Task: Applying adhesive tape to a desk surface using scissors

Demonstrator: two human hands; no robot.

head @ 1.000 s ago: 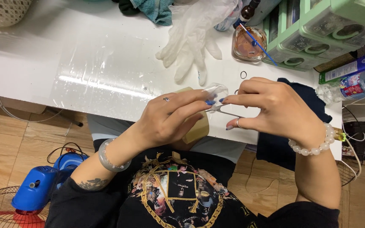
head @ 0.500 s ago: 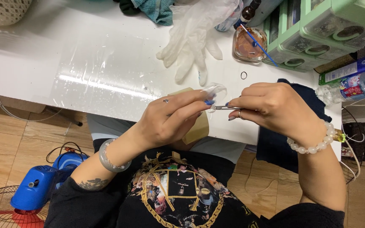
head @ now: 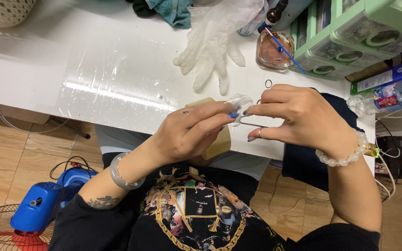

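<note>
My left hand and my right hand meet over the near edge of the white table. Between their fingertips is a small clear plastic piece, pinched by my left thumb and forefinger. My right hand holds a thin metal tool whose tip touches that piece. A tan block lies under my left fingers at the table's edge. What the clear piece is cannot be made out.
A clear plastic sheet covers the table's middle. White gloves, a glass dish with a blue stick, green drawer boxes and a plastic bottle lie beyond. A blue tool sits on the wooden floor.
My right hand's fingers have closed and drawn in toward my left fingertips, bringing the metal tool onto the clear piece. My left hand has barely moved.
</note>
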